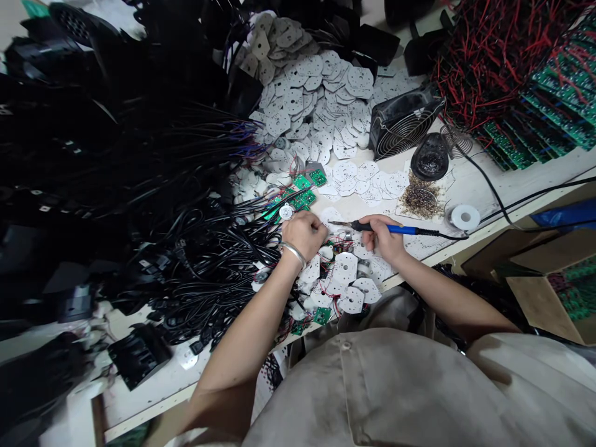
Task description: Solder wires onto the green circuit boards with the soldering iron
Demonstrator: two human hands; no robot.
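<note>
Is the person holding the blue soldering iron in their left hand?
No, that's the wrong hand. The head view shows the blue soldering iron held in the right hand, not the left hand.

dim, even room light, no clear source seen. white boards read brightest, pale but without hard glare. black cables sank into near-black shadow, most detail lost. soft shadows lay in the folds of the shirt. wide-lens bending at the edges; bench edge looked bowed. black boxes at lower left smeared with blur. centre of frame fairly sharp.
</note>
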